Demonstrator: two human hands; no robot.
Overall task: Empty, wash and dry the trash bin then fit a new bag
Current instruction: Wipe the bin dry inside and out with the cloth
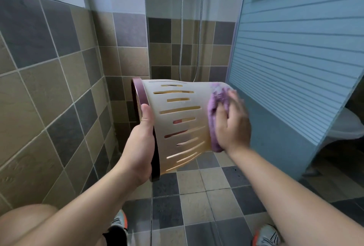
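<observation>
Cream plastic trash bin (177, 119) lies on its side in mid-air, long axis running left to right; left hand (140, 147) grips the rim end, right hand (233, 125) presses a purple cloth (215, 115) flat-fingered against the base end

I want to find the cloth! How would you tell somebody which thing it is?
Start at the cream slotted trash bin held sideways above the tiled floor. At its closed end the right hand presses a cloth. It is the only fuzzy purple thing here.
</observation>
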